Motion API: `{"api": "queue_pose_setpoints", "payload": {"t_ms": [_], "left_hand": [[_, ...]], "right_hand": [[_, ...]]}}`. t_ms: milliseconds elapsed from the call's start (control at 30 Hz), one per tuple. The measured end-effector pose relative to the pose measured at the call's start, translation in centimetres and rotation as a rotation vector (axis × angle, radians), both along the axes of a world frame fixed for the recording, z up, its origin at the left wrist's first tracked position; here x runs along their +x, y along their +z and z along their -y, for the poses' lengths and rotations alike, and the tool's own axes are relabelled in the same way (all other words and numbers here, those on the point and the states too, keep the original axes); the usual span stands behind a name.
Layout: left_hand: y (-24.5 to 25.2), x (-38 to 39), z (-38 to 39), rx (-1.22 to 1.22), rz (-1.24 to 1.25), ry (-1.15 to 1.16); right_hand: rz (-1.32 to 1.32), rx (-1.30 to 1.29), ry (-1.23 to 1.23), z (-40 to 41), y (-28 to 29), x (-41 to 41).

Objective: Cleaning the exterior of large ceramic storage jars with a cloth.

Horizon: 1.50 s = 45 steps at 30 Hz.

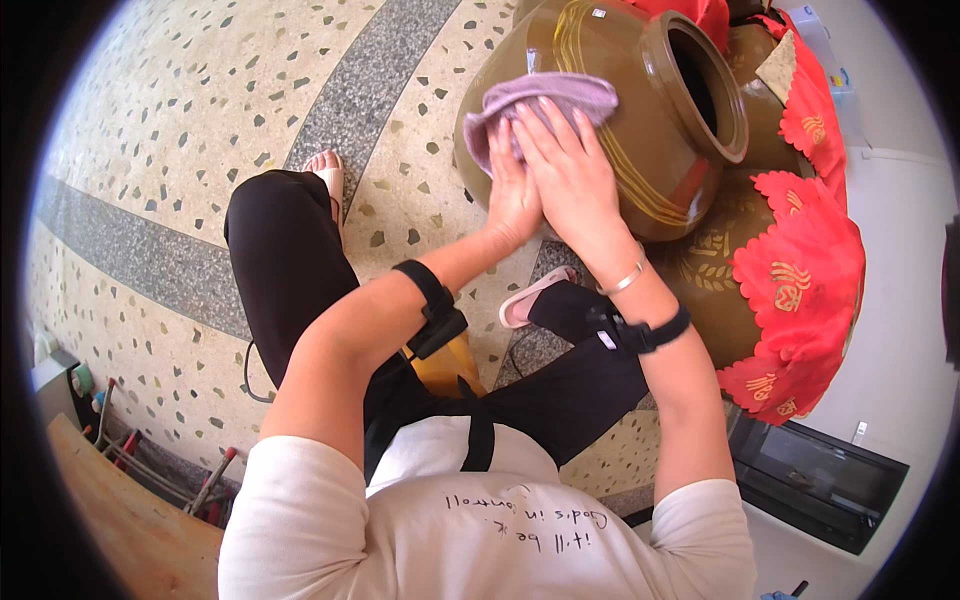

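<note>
A purple cloth (551, 88) lies folded against the side of a large brown glazed jar (660, 180). My right hand (574, 176) presses it there with the fingers laid flat. Close beside it, partly overlapped by the right, my left hand (514, 195) also bears on the cloth with its fingertips. The jar is tilted onto its side, its wide round mouth (694, 79) facing right and uncovered. Yellow wavy lines run around its body, and a small white sticker (598, 13) is near the top. The cloth's underside is hidden.
More brown jars (705, 277) stand at the right under red scalloped cloths (787, 277) with gold print. A black glass-fronted unit (817, 476) is at lower right. Between my legs is a yellow seat (450, 364). A wooden surface (127, 517) and metal tubes (210, 480) lie lower left.
</note>
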State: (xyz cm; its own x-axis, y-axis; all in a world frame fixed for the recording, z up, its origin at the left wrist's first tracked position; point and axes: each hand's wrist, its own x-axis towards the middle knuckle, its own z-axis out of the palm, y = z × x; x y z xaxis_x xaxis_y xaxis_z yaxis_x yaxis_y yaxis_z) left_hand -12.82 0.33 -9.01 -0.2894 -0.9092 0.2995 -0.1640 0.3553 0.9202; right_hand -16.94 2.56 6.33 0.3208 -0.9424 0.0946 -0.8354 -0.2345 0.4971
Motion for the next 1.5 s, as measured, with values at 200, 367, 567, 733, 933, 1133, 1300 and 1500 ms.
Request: {"api": "queue_pose_setpoints", "payload": {"t_ms": [200,367,567,733,933,1133,1300,1500], "left_hand": [[3.9,0.0,-5.2,0.074,-0.230,-0.014],[3.4,0.0,-4.7,0.114,-0.229,0.004],[1.9,-0.3,-0.9,0.084,-0.261,0.111],[-2.2,0.1,5.7,-0.012,-0.234,0.058],[-0.1,-0.7,7.2,0.418,-0.479,-0.147],[-3.5,-1.6,3.6,0.053,0.051,-0.010],[5.7,0.5,-2.7,0.287,-0.296,-0.213],[4.8,-0.2,-1.3,0.518,-0.225,-0.169]], "right_hand": [[0.195,-0.033,-0.104,-5.4,1.2,-1.2],[0.206,-0.020,-0.127,-3.7,1.2,-0.5],[0.172,-0.015,-0.056,0.5,0.4,0.3],[0.050,-0.050,-0.033,5.8,-2.2,0.9],[-0.266,0.074,-0.188,7.6,-2.5,0.8],[-0.141,0.008,0.049,3.0,-1.1,0.5],[0.088,0.045,-0.007,-1.9,2.7,-1.0],[0.094,0.093,0.023,0.4,1.9,-0.1]]}}
